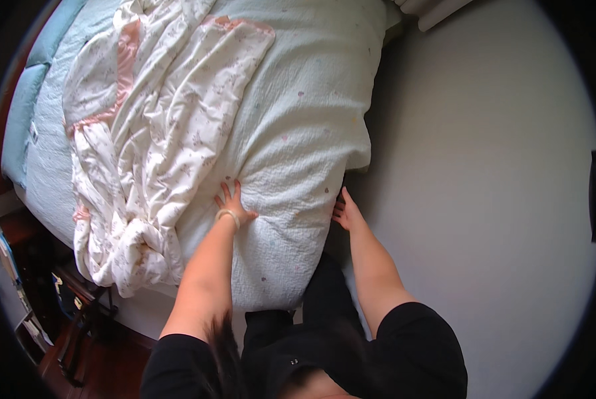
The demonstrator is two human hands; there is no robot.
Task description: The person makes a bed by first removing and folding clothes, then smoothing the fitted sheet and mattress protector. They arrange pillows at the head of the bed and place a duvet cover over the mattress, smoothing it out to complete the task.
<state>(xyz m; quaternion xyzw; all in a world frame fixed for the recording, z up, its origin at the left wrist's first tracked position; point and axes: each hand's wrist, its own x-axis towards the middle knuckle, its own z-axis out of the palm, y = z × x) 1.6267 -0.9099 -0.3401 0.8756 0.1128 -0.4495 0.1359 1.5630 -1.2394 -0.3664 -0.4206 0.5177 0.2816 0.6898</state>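
Observation:
A pale quilted bedspread [298,149] with small scattered motifs covers the bed, wrinkled near my hands. My left hand [234,205], with a light bangle at the wrist, presses on it with fingers spread. At the bed's right side, my right hand [346,212] touches the hanging edge of the bedspread; some of its fingertips are hidden or in shadow, and no grasp can be made out. A white flowered coverlet [198,114] with pink satin trim lies bunched lengthwise to the left of my left hand, its near end gathered in a lump.
Blue pillows [23,119] lie at the far left by the headboard. A pale wall [487,174] runs along the right, with a narrow dark gap beside the bed. At lower left stand a dark wooden cabinet [28,229] and a dark wooden chair [80,304]. A curtain [435,12] hangs at the top.

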